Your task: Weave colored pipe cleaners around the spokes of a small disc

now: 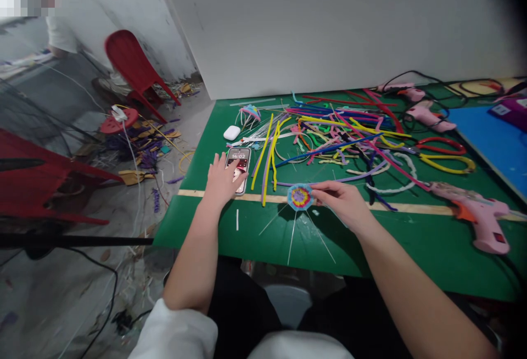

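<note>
My left hand (223,179) lies with spread fingers over the left side of a phone (241,186), whose lit screen reads 14:02. Between the thumb and fingers of my right hand (340,201) is the edge of a round pipe-cleaner disc (300,197), ringed in blue, yellow, red and purple. Several thin pale wires (292,236) fan out from it toward the table's front edge. A short white strip (237,219) rests below the phone. Yellow and purple pipe cleaners (269,161) lie between the phone and the disc.
Loose pipe cleaners (337,128) spread over the green table (197,219). A pink glue gun (473,211) and scissors (448,163) are at right. Behind the phone sit a white earbud case (231,132) and another wired disc (250,111). A person sits far left near a red chair (132,62).
</note>
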`<action>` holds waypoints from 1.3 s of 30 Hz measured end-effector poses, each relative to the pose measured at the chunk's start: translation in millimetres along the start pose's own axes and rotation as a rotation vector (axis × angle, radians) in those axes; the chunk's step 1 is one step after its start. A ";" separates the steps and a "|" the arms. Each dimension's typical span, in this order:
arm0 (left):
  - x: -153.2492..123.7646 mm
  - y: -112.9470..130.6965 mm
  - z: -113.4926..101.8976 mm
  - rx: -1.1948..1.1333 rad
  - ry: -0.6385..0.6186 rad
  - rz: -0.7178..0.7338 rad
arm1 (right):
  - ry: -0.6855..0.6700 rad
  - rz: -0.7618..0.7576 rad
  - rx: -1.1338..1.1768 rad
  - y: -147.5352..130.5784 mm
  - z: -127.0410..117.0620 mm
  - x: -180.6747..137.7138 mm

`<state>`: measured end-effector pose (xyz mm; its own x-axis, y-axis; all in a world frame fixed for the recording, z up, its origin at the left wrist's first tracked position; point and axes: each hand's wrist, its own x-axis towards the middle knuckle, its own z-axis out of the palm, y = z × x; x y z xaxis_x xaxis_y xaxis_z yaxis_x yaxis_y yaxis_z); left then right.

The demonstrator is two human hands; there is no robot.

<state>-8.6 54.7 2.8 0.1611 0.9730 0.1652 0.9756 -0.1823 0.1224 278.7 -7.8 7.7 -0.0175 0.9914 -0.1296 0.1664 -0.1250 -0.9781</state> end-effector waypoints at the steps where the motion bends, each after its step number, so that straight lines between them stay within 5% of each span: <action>1: 0.0 0.3 -0.2 0.002 -0.005 0.001 | 0.002 0.002 0.006 -0.3 0.1 0.1; 17: 2.0 -4.0 -7.0 -0.096 0.009 -0.067 | -0.003 -0.007 0.021 2.8 -0.3 1.4; 22: -1.8 12.8 -20.1 -0.454 0.089 0.021 | 0.025 0.003 0.079 -1.5 0.3 -1.9; 24: -7.3 27.7 -30.3 -0.765 -0.047 0.135 | 0.041 -0.009 0.104 -5.4 0.6 -4.5; 26: -13.7 44.9 -40.1 -1.024 -0.366 0.275 | 0.050 -0.036 0.121 -8.6 1.0 -6.8; 29: -21.2 71.0 -45.8 -1.186 -0.668 0.339 | 0.050 -0.082 0.120 -10.0 2.1 -8.6; 39: -28.4 115.3 -16.9 -1.150 -0.325 0.018 | -0.056 -0.079 0.057 -8.1 9.9 -10.6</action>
<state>96.8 3.7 28.7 0.3653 0.9290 -0.0594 0.2942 -0.0547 0.9542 267.7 -17.7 15.4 -0.0838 0.9947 -0.0594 0.1060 -0.0504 -0.9931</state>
